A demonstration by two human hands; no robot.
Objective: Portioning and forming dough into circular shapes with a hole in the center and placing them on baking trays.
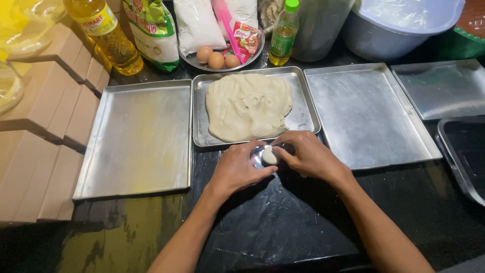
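Both hands meet just in front of the middle tray (303, 119): left hand (237, 169) cups a small shiny mould (257, 156), right hand (308, 156) pinches a dough lump (269, 155) into it. Dough slab (248, 106) lies on that tray, long axis front-to-back. Behind the tray: three eggs (217, 58), yellow oil bottle (106, 33), green-capped bottle (283, 33), white bags (194, 23).

Black plastic-covered worktop (283, 227), glossy under overhead light

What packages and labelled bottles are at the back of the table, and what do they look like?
Large oil bottle: back left, leaning, clear with yellow oil, yellow label.
Green and white bag: right of it, printed.
White bags: behind the eggs, plain.
Small red sachet: on the round tray.
Small oil bottle: back centre, upright, green cap and label.
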